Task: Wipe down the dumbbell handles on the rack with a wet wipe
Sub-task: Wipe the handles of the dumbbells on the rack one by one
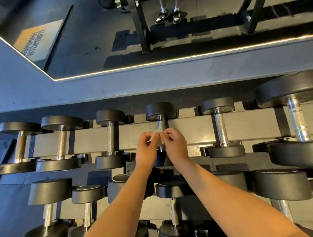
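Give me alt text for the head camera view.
A left hand and right hand together pinch a small white wipe over the chrome handle of a dumbbell on the upper tier of the rack. Other black dumbbells line both tiers.

Dumbbells [111, 136] side by side on upper rack tier [138, 136]; more on lower tier [312, 210], nearer. Mirror [89, 39] on wall [149, 81] behind.

At your ten o'clock, the mirror [90, 48] reflects an orange panel [39, 41] bearing two lines of dark lettering. It is reversed and blurred, but seems to read HAMMER STRENGTH. At your seven o'clock, a lower-row dumbbell [119, 177] carries a pale mark on its head, too faint to read.
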The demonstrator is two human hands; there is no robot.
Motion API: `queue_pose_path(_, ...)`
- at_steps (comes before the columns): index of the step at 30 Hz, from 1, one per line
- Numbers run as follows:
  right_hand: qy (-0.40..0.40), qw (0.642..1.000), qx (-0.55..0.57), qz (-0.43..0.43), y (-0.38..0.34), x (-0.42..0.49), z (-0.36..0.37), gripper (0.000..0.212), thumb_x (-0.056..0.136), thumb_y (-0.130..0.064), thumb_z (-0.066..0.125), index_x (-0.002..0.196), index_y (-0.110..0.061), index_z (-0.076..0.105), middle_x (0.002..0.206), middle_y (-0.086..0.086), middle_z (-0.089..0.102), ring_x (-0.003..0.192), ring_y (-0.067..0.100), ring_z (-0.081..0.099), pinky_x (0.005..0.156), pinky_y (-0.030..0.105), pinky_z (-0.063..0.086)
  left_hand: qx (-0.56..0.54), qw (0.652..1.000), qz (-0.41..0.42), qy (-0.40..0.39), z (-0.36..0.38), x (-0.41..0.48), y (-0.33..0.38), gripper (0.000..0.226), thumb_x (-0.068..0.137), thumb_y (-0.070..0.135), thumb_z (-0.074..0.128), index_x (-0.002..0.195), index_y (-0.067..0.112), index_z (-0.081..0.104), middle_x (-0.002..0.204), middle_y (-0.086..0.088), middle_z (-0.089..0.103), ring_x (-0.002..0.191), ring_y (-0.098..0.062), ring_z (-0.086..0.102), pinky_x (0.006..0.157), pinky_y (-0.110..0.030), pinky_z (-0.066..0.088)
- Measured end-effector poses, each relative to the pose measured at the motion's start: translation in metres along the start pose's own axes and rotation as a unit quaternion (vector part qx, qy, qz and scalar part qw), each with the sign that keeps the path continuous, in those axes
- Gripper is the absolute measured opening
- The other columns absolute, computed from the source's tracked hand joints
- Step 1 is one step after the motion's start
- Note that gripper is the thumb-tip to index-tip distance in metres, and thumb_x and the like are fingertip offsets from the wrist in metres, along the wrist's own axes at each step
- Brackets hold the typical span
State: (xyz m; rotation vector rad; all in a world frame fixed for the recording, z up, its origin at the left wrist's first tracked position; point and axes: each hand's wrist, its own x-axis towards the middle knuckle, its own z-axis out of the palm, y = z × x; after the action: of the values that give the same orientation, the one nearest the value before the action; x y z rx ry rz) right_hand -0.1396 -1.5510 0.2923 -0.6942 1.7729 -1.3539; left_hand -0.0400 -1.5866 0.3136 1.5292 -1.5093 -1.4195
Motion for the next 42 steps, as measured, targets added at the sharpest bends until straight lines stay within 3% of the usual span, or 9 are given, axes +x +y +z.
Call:
queue_pose_path(4,-0.04,0.997,0.054,0.042,-0.001,0.009,0.0,0.029,0.101,-0.037,0.054,0.092,-0.015,0.071,0.08,0.004,0.068,0.076,0.016,0.065,0.068,0.025,0.051,-0.028,0.999,-0.006,-0.028,-0.001,0.006,-0.006,0.014,0.103,0.027,0.056,0.112,0.023,0.066,0.102,-0.001,0.072,0.099,-0.022,0.069,0.094,-0.042,0.055)
queue_pose_path(7,-0.061,0.997,0.027,0.03,0.008,0.017,-0.001,0.024,0.101,-0.034,0.054,0.098,-0.018,0.072,0.084,-0.003,0.068,0.078,0.007,0.064,0.071,0.02,0.051,0.002,1.0,-0.014,-0.004,-0.005,0.024,-0.016,0.012,0.101,0.023,0.061,0.11,0.023,0.068,0.101,-0.001,0.073,0.096,-0.021,0.07,0.094,-0.044,0.057)
queue_pose_path(12,0.02,1.0,-0.009,0.016,0.033,0.03,0.011,0.022,0.101,-0.021,0.055,0.12,-0.021,0.066,0.112,-0.007,0.065,0.1,0.002,0.06,0.085,0.013,0.049,0.016,0.997,-0.033,0.072,0.008,0.058,-0.014,0.01,0.098,0.025,0.064,0.105,0.029,0.071,0.1,0.007,0.074,0.096,-0.011,0.069,0.094,-0.042,0.057)
queue_pose_path(16,0.071,0.995,-0.073,-0.009,0.056,0.033,0.022,0.022,0.1,-0.02,0.055,0.119,-0.021,0.066,0.116,-0.005,0.065,0.104,0.004,0.058,0.092,0.018,0.048,0.017,0.999,-0.023,0.046,0.028,0.078,-0.012,0.014,0.1,0.025,0.062,0.108,0.029,0.072,0.102,0.007,0.073,0.096,-0.011,0.07,0.093,-0.039,0.058)
queue_pose_path(20,0.085,0.993,-0.08,-0.016,0.061,0.034,0.025,0.023,0.101,-0.021,0.054,0.12,-0.022,0.066,0.117,-0.007,0.065,0.106,0.004,0.059,0.085,0.006,0.039,0.044,0.998,-0.023,0.025,0.029,0.08,-0.02,0.015,0.1,0.02,0.062,0.106,0.028,0.072,0.099,0.007,0.074,0.092,-0.012,0.071,0.091,-0.042,0.059)
queue_pose_path(24,0.084,0.994,-0.074,-0.017,0.06,0.033,0.023,0.022,0.101,-0.024,0.054,0.12,-0.023,0.066,0.116,-0.008,0.065,0.105,0.004,0.06,0.089,0.017,0.049,0.061,0.998,-0.02,-0.001,0.016,0.061,-0.033,0.015,0.099,0.015,0.062,0.102,0.024,0.074,0.095,0.007,0.076,0.091,-0.012,0.072,0.091,-0.044,0.059)
queue_pose_path(32,0.086,0.994,-0.069,-0.025,0.064,0.034,0.024,0.02,0.101,-0.022,0.054,0.116,-0.023,0.066,0.112,-0.007,0.065,0.102,0.006,0.061,0.089,0.022,0.051,0.025,0.999,0.001,0.029,0.026,0.074,-0.023,0.019,0.102,0.022,0.059,0.116,0.025,0.071,0.103,0.007,0.074,0.092,-0.003,0.07,0.082,-0.023,0.057)
queue_pose_path(36,0.09,0.993,-0.068,-0.029,0.065,0.034,0.024,0.02,0.101,-0.02,0.053,0.117,-0.021,0.066,0.112,-0.004,0.066,0.103,0.009,0.062,0.091,0.026,0.053,0.04,0.999,-0.01,0.022,0.033,0.085,-0.021,0.018,0.101,0.021,0.06,0.113,0.027,0.072,0.104,0.006,0.074,0.095,-0.01,0.071,0.086,-0.031,0.058)
queue_pose_path(42,0.08,0.995,-0.059,-0.016,0.061,0.032,0.023,0.019,0.101,-0.022,0.055,0.116,-0.025,0.066,0.112,-0.008,0.066,0.101,0.007,0.062,0.088,0.028,0.055,0.075,0.997,-0.002,0.012,0.014,0.055,-0.041,0.018,0.098,0.013,0.064,0.102,0.025,0.076,0.097,0.008,0.077,0.089,-0.007,0.072,0.088,-0.037,0.06)
